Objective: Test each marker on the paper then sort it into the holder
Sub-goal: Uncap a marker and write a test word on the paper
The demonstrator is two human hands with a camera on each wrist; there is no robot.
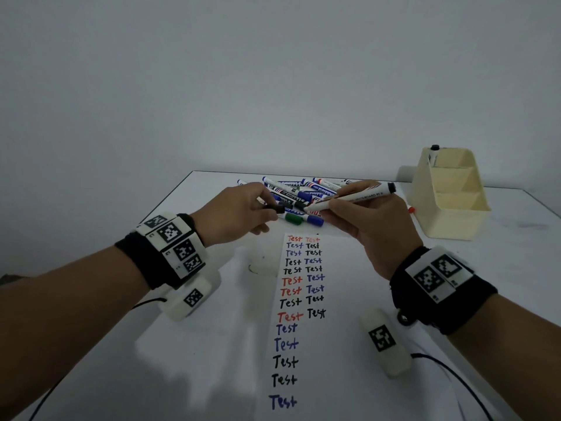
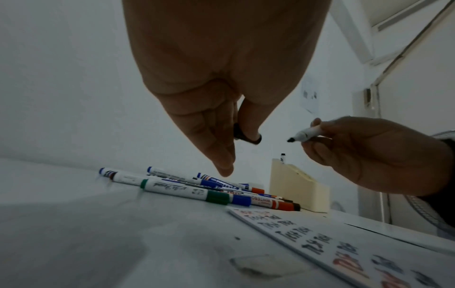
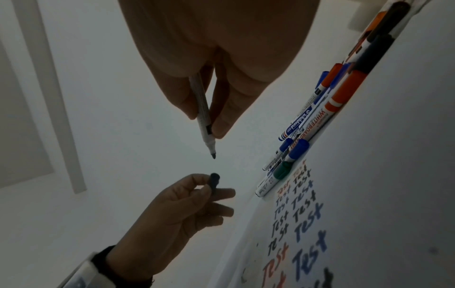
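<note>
My right hand [image 1: 346,208] grips an uncapped black whiteboard marker [image 1: 361,197], its tip pointing left toward my left hand [image 1: 258,208]. That left hand pinches the marker's black cap [image 1: 277,208] between thumb and fingers, a short gap from the tip. In the right wrist view the marker [image 3: 204,117] points down at the cap [image 3: 214,182]. In the left wrist view the cap [image 2: 246,136] sits left of the marker tip [image 2: 291,139]. Both hands hover above the top of the paper [image 1: 340,344], which carries rows of "Test" in red, blue and black.
A pile of several capped markers [image 1: 300,192] lies behind the hands, a green-capped one [image 1: 293,219] nearest. A cream holder [image 1: 449,196] with stepped compartments stands at the back right, one black marker [image 1: 434,153] upright in its rear slot. Cables trail from both wrists.
</note>
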